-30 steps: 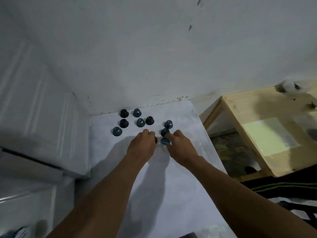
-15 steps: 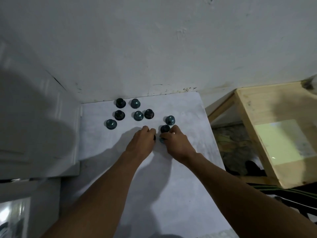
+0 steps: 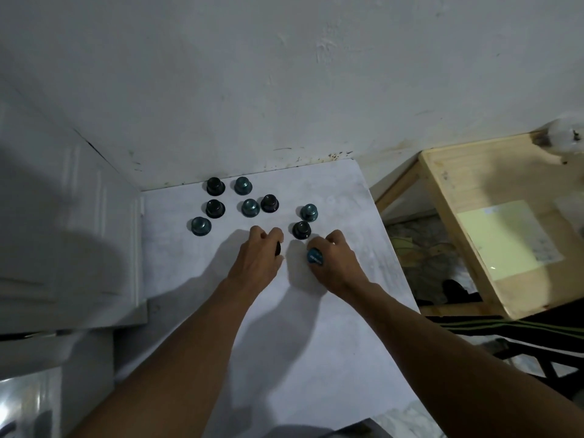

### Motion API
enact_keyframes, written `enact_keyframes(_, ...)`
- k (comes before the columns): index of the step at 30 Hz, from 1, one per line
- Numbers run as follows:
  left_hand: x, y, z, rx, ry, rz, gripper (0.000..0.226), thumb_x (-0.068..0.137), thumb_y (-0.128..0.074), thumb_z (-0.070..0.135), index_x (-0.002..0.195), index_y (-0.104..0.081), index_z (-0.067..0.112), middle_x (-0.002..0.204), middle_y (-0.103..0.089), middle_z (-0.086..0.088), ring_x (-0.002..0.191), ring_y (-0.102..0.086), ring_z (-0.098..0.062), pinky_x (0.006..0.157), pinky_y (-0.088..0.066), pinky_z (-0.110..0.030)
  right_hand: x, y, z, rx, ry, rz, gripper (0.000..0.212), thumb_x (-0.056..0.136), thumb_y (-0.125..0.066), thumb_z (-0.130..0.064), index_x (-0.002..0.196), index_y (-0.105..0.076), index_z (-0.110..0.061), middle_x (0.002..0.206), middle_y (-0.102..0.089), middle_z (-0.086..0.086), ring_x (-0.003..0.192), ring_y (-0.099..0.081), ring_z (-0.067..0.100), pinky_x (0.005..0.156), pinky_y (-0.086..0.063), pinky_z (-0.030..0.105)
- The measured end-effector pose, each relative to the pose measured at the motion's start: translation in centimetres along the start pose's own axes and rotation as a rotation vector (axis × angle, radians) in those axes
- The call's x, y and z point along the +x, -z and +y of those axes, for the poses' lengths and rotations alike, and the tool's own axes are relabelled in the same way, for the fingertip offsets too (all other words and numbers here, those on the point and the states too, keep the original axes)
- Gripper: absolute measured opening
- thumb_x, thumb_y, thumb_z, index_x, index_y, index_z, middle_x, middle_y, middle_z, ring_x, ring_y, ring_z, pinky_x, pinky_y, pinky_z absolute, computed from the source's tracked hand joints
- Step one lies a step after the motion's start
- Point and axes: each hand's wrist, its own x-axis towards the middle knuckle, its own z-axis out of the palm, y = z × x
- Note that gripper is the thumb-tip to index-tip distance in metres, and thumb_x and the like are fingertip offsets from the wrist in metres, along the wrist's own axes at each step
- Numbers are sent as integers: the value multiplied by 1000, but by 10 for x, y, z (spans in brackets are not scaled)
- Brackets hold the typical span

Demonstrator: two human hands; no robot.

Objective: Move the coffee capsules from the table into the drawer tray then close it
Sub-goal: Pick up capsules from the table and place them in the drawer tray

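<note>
Several coffee capsules, some black and some teal, stand on the white table (image 3: 316,343) near the wall. My left hand (image 3: 257,257) has its fingers curled round a black capsule (image 3: 278,248), of which only an edge shows. My right hand (image 3: 335,260) grips a teal capsule (image 3: 314,256), tipped so its blue foil face points toward me. Just beyond my right fingers stand a black capsule (image 3: 301,229) and a teal capsule (image 3: 308,212). The rest cluster at the back left, from a teal capsule (image 3: 201,226) to a black capsule (image 3: 215,186). No drawer tray is in view.
A white cabinet (image 3: 72,235) stands against the table's left side. To the right, a wooden stand (image 3: 493,222) with a pale sheet on it sits lower than the table. The wall (image 3: 284,90) closes off the back.
Both hands have drawn back a little from the cluster, each with a capsule. The right hand's teal capsule is lifted and tipped, its foil face now showing.
</note>
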Motion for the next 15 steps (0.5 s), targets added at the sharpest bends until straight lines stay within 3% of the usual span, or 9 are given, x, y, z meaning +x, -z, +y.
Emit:
enact_keyframes(7, -9, 11, 4, 12, -22, 85, 29, 80, -71, 26, 97, -53, 13, 89, -61, -8, 84, -57, -27, 68, -44, -32, -11, 6, -6, -58, -32, 1, 42, 85, -58, -22, 125, -47, -16, 115, -52, 11, 99, -55, 30, 87, -52, 39)
enact_keyframes(11, -22, 22, 15, -32, 40, 133, 36, 80, -70, 22, 112, -56, 11, 104, -64, -10, 98, -58, -27, 79, -43, -30, -19, 17, -12, -111, 54, 36, 38, 81, -61, -25, 116, -53, -12, 107, -59, 12, 92, -57, 29, 78, -48, 35)
enact_keyframes(15, -44, 35, 29, -53, 141, 190, 47, 82, -68, 20, 125, -54, 8, 119, -59, -11, 113, -54, -27, 92, -42, -32, -31, 33, -20, -132, 168, 76, 37, 83, -61, -27, 116, -57, -14, 114, -53, 11, 95, -55, 28, 73, -40, 28)
